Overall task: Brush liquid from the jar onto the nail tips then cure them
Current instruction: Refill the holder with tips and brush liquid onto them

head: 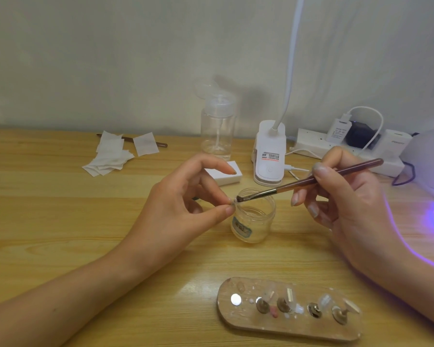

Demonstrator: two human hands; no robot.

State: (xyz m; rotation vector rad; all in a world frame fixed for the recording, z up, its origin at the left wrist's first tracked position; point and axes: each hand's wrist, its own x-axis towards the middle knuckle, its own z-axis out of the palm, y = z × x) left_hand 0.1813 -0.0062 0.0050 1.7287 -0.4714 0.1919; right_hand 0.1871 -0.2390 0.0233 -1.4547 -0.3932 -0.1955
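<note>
My left hand (186, 204) pinches a small clear nail tip (233, 202) between thumb and a fingertip, just over the left rim of the open clear jar (253, 219). My right hand (341, 196) grips a brown-handled brush (308, 180). Its dark bristles touch the nail tip above the jar mouth. The jar stands on the wooden table and holds clear liquid. A wooden holder (288, 309) near the front edge carries several clear nail tips on metal stands.
A curing lamp (431, 161) glows purple at the right edge. Behind the jar stand a clear pump bottle (217, 126), a white clip lamp base (269, 154), a white block (226, 175) and a power strip (346, 149). Paper wipes (115, 154) and a second brush lie back left.
</note>
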